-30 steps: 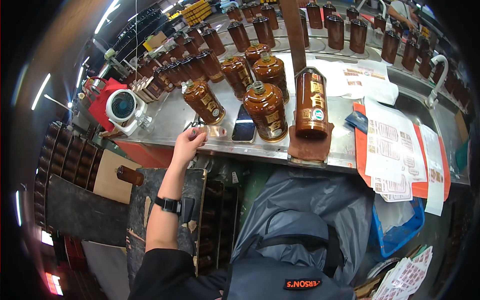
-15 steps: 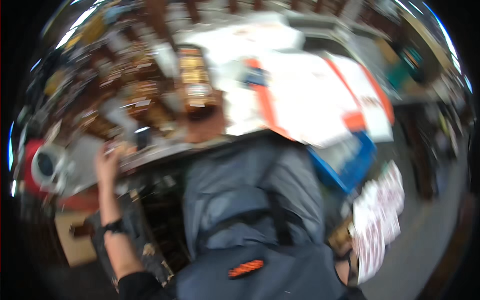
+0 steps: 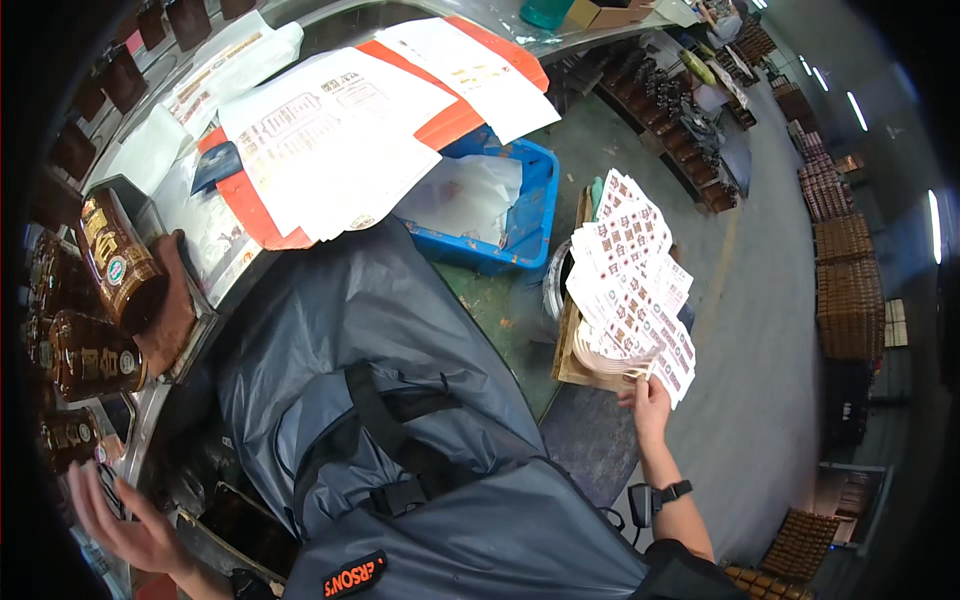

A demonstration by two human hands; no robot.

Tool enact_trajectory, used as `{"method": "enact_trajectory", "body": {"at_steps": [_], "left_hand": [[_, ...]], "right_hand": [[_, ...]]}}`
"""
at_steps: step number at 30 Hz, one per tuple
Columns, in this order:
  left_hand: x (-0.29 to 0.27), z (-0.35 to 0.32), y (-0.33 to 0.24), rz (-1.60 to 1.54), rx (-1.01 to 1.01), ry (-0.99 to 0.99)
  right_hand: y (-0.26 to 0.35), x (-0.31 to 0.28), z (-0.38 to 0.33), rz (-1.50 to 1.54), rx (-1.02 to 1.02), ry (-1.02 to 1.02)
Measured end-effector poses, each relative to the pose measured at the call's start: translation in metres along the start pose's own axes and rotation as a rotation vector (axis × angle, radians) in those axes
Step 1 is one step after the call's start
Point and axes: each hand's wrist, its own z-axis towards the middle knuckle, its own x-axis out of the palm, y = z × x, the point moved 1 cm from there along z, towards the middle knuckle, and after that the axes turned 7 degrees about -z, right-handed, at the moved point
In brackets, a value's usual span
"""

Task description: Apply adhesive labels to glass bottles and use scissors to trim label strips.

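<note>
My right hand (image 3: 648, 402) is closed in a pinch at the near edge of a fanned pile of printed paper sheets (image 3: 625, 285). The sheets are white with brown patterns and curl at the near end; how many are in my fingers is hidden. They lie on a wooden stand (image 3: 570, 350) at my right. My left hand (image 3: 125, 525) is open at the lower left, fingers spread and holding nothing. Just beyond it stand brown glazed bottles (image 3: 95, 350). One brown bottle with gold lettering (image 3: 120, 260) lies tilted on a brown cloth-like pad (image 3: 175, 310).
White printed sheets (image 3: 330, 135) cover an orange folder (image 3: 265, 215) on the bench. Below its edge sits a blue crate (image 3: 535, 215) with whitish paper inside. A dark grey apron (image 3: 380, 330) covers my lap. Farther right are racks of bottles (image 3: 680, 130) and stacked brown goods (image 3: 850, 265).
The view has swung to the right and sharpened. My left hand has left the bench edge by the bottles. My right hand, mostly hidden before, now shows pinching the sheets' edge.
</note>
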Motion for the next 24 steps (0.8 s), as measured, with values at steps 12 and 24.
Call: {"method": "enact_trajectory", "body": {"at_steps": [12, 24], "left_hand": [[0.025, 0.077, -0.138, -1.359, 0.315, 0.406], [-0.022, -0.038, -0.069, -1.009, -0.584, 0.098]], "right_hand": [[0.332, -0.001, -0.137, -0.274, -1.859, 0.954], [0.395, 0.155, -0.177, 0.069, -1.148, 1.136]]}}
